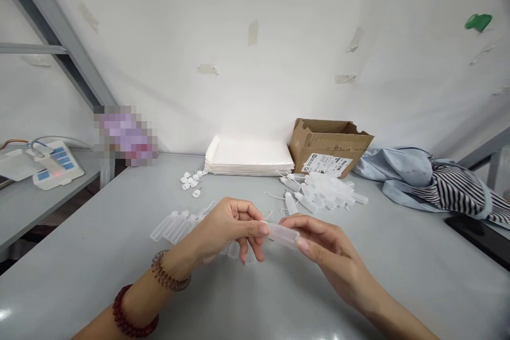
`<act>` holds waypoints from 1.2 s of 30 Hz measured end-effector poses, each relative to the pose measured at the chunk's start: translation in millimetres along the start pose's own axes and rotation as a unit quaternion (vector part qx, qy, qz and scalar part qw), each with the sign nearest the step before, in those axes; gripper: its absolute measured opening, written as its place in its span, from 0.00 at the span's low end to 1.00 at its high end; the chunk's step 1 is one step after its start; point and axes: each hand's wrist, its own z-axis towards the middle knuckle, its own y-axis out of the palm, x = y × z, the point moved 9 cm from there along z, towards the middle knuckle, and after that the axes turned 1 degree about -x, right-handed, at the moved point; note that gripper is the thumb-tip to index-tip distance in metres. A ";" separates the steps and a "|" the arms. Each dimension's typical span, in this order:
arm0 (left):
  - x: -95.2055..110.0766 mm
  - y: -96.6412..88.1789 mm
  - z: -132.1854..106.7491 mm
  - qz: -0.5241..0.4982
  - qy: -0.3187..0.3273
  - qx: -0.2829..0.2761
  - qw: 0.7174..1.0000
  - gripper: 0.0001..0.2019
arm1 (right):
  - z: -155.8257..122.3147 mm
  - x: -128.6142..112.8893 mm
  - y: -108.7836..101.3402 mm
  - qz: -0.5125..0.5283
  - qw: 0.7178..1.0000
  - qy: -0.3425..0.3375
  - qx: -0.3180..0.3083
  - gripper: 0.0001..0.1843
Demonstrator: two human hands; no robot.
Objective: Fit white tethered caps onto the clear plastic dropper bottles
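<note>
Position: clear tube [283,235] is held above the table [91,271], approx. horiz., spanning both hands, R end slightly lower.

Grip, L hand [237,226]: thumb + index closed in a pinch on the tube's L end; other fingers bent down nr. loose tubes [233,250]. Contact w/ these can't be confirmed.

Grip, R hand [332,247]: thumb pressed to the tube's R end, opening no wider than the tube; fingers part-curled on far side, contact there hidden.

Surroundings: tube row [171,227] at L, partly behind L forearm [191,249]; tube pile [326,191] at R, beyond R hand; small white pieces [196,193] beyond the row.

Cautions (judgement only):
1. Slip: tube looks smooth, & each hold is at an end. If one hand lets go early, tube may pivot or drop.
2. Deformation: wall looks thin; excess thumb press. could dent it.
3. Disturbance: low L fingers or forearm, if swept sideways, could scatter the loose tubes or skew the row.
4. Snag: thin cords [274,196] stick out by the pile; R fingers reaching over could catch one & drag adj. tubes.
</note>
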 end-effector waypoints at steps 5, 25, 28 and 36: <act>2.2 -5.0 2.0 -0.014 0.028 0.031 0.999 0.10 | -0.6 0.3 -9.3 -0.064 0.996 0.004 0.065 0.13; 5.0 6.5 -4.0 -0.001 0.034 0.058 0.998 0.14 | -6.7 -10.6 -1.8 -0.201 0.972 -0.101 0.072 0.13; 9.7 7.8 -6.3 0.068 0.077 0.072 0.992 0.10 | -1.2 -2.5 -1.4 -0.117 0.991 -0.041 0.042 0.12; 42.1 29.2 -33.4 0.428 0.374 0.133 0.812 0.02 | 6.7 38.2 9.6 0.143 0.980 0.138 -0.004 0.23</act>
